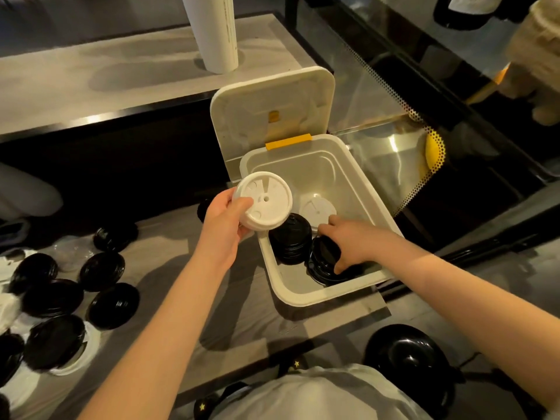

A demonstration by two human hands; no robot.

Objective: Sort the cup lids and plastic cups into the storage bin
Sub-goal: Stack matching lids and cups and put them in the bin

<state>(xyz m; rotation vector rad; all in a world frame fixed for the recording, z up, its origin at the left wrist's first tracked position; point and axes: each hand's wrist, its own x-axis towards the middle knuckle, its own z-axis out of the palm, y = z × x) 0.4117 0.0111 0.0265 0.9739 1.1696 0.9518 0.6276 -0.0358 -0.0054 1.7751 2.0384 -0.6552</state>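
The left hand (222, 219) grips white lids (265, 201) over the left rim of the bin (372, 189). The right hand (348, 241) clasps black lids (325, 259) by its near wall; the far end has room.

Storage bin (306, 298): white, open.
White lids (264, 201): over bin's left rim.
Black lid stacks (291, 244): bin's near end.
Loose black lids (103, 271): left.

Left hand (222, 219) holds white lids (266, 201) over bin (303, 298); right hand (351, 241) grips black lids (324, 256).

Lid stacks (291, 244) sit in the bin (318, 171); loose lids (103, 269) lie left of it
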